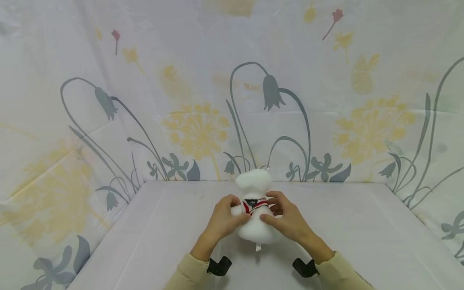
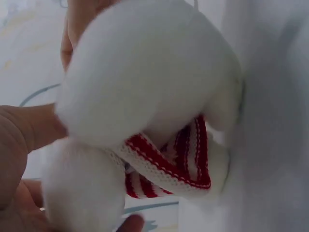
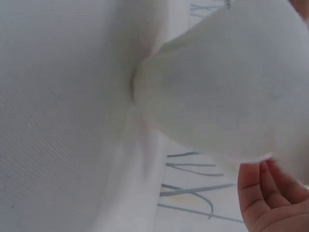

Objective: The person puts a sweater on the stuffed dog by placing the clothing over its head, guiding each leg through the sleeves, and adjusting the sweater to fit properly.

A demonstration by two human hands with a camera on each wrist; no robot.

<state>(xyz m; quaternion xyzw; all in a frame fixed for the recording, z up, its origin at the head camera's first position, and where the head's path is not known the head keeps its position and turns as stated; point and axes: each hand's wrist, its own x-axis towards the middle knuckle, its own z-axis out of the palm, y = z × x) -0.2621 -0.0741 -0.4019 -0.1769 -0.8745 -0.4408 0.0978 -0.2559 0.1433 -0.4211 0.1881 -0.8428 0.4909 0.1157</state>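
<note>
A white plush toy (image 1: 256, 229) stands upright on the white table, a tag hanging at its lower edge. Around its middle runs a red-and-white striped knitted garment (image 2: 154, 164) with a dark patch on it. From the left side my left hand (image 1: 225, 217) grips the toy, with the thumb in front and the fingers on its far side. On the opposite side my right hand (image 1: 288, 217) holds it between thumb and fingers. The toy's white body (image 3: 222, 87) fills much of the right wrist view, hiding part of the right fingers.
The white-covered table (image 1: 174, 209) extends around the toy on both sides. Behind it hangs a pale cloth (image 1: 203, 52) printed with grey and yellow flowers. Black wrist bands (image 1: 219, 266) show below both hands at the beige sleeves (image 1: 340, 274).
</note>
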